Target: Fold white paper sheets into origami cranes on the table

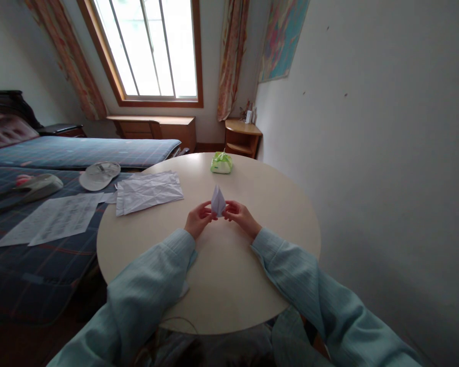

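Observation:
A small folded piece of white paper, pointed at the top, is held upright above the middle of the round table. My left hand pinches its lower left side between thumb and fingers. On the opposite side, my right hand grips the lower right edge in the same way. The paper's far side and some of my fingertips are hidden.
Crumpled white sheets lie at the table's left edge. A green tissue pack stands toward the back. On the bed at left are printed sheets, a pale cap and a grey bag-like item. A wall rises at right.

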{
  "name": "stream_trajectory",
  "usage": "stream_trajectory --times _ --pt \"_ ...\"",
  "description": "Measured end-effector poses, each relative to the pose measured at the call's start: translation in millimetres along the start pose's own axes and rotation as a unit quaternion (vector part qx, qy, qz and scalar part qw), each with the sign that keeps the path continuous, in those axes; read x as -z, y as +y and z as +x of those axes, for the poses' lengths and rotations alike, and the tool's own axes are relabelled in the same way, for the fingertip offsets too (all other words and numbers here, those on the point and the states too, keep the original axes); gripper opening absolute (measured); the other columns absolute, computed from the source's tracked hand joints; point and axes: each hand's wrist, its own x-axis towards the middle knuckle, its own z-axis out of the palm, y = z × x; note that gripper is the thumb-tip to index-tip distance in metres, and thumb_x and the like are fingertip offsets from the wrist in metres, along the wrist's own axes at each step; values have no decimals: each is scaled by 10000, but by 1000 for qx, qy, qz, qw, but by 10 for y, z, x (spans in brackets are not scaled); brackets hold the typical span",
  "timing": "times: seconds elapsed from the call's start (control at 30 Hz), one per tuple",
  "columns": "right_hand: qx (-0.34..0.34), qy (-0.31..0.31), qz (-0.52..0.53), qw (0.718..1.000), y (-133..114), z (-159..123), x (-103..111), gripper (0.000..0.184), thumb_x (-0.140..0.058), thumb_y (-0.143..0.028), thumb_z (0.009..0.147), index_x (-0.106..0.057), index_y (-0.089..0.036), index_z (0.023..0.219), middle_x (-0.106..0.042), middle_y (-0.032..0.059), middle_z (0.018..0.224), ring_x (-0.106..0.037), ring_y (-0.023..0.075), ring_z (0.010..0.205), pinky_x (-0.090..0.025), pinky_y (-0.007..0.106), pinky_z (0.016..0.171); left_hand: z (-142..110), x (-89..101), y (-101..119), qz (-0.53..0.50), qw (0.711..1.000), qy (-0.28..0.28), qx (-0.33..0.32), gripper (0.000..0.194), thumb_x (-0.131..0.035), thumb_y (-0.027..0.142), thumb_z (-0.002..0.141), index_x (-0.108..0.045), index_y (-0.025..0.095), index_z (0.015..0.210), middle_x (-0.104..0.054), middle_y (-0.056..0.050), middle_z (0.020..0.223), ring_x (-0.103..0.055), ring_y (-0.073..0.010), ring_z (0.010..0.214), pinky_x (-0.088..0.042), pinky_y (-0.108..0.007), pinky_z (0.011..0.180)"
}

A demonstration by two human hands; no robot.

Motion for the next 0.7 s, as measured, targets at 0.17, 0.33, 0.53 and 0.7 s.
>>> stream_trajectory --times 0.17,0.33,0.53,0.7 --pt "33 -8 -52 998 -30 -21 -4 258 -655 -347 570 -586 -134 700 -571 -4 640 -494 90 575 -376 215 539 22 5 -67 21 1000 0 -14 434 -681 389 526 -597 99 838 -657 -77 729 -610 -166 652 -463 -266 605" --pt "44 15 -88 995 -9 -9 18 252 -651 -360 567 -610 -134 673 -579 0 629 -492 103 587 -379 227 563 16 -13 -81 38 999 -5 -23 426 -679 388 527 -619 114 847 -659 -79 831 -600 -181 763 -474 -297 701" --pt "34 -8 -106 994 19 -14 14 268 -632 -382 577 -615 -128 661 -575 -5 598 -485 101 568 -367 221 547 23 6 -109 30 999 16 -19 384 -698 368 494 -634 113 775 -668 -62 749 -603 -165 685 -471 -297 704" --pt "27 -13 -120 992 -17 -43 -20 269 -616 -384 591 -595 -120 637 -553 -12 573 -466 89 543 -352 212 524 22 19 -82 33 998 45 -11 315 -695 373 485 -633 120 662 -657 -33 644 -586 -139 595 -461 -260 630"
